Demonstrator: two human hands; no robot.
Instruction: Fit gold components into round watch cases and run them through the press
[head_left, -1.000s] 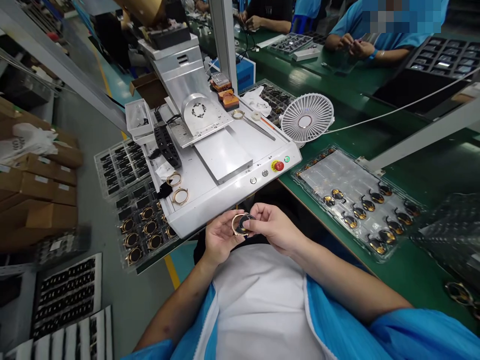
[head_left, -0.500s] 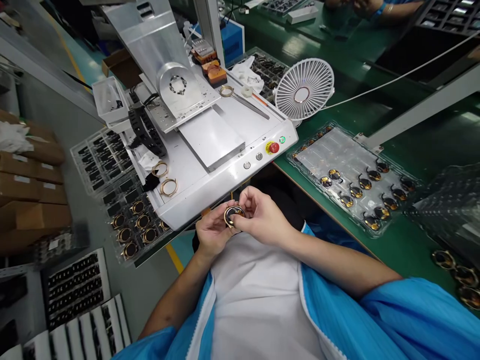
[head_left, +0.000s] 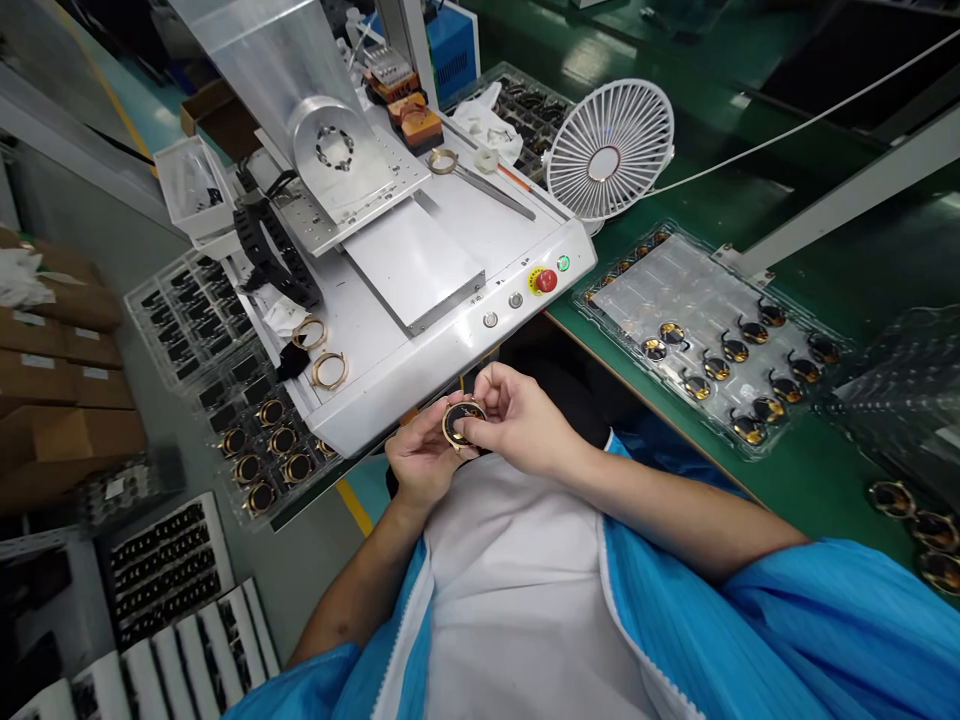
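Between my two hands, just in front of the white machine's front edge, is a round watch case (head_left: pixel 454 424) with a gold rim and a dark disc inside. My left hand (head_left: pixel 421 455) grips its left side between thumb and fingers. My right hand (head_left: pixel 525 420) closes on the other side, its thumb pressed onto the dark face. Part of the case is hidden under that thumb. Two gold watch rings (head_left: pixel 330 371) lie on the machine's left corner, beside a small black cloth-like piece (head_left: pixel 292 361).
A white machine (head_left: pixel 390 390) with buttons and a red emergency stop (head_left: pixel 546 281) stands ahead. To its right are a white fan (head_left: pixel 609 150) and a clear tray (head_left: pixel 622 310) of round watch parts. A tray of gold-rimmed cases (head_left: pixel 247 440) sits left. Tweezers (head_left: pixel 495 192) lie on the machine.
The dark face of the watch case now shows flatter and more fully towards me, with my right thumb still on it. The camera view has shifted slightly.
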